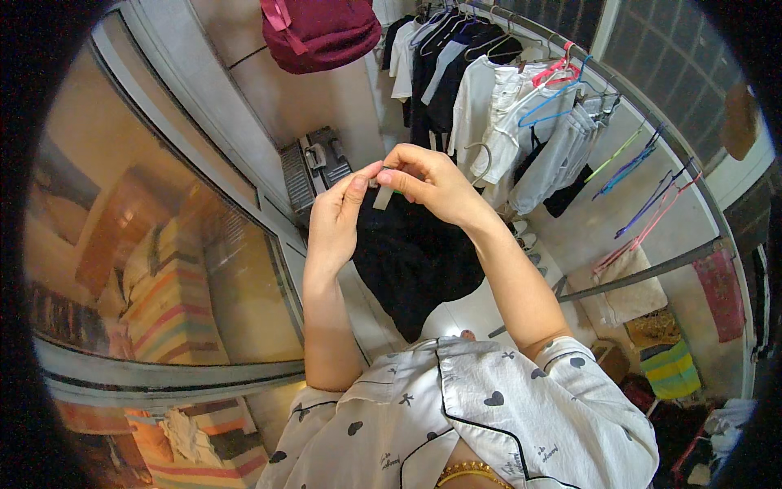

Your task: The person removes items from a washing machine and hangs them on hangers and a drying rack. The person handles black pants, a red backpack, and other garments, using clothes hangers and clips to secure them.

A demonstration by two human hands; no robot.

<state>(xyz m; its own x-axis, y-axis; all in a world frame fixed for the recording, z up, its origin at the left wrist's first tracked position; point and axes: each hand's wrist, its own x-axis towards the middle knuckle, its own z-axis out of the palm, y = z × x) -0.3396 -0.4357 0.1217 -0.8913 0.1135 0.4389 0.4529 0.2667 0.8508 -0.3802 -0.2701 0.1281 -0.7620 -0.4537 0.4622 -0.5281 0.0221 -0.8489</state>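
Observation:
My left hand (338, 217) and my right hand (427, 183) meet at the fingertips in front of me, pinching a small part at the top of a black garment (421, 263). The garment hangs down below the hands, over the pale floor. A pale fabric label (383, 198) sticks out under the fingertips, with a small green spot beside it. Just right of my right hand shows the curved hook of a clothes hanger (487, 160); its lower part is hidden. The fingers cover exactly what they pinch.
A metal rail (672, 143) holds clothes and several hangers at the right. A grey ribbed suitcase (299, 177) stands beyond my left hand. A dark red bag (324, 36) hangs at the top. A framed glass door (275, 244) is at the left. Shoes (526, 239) lie beneath the clothes.

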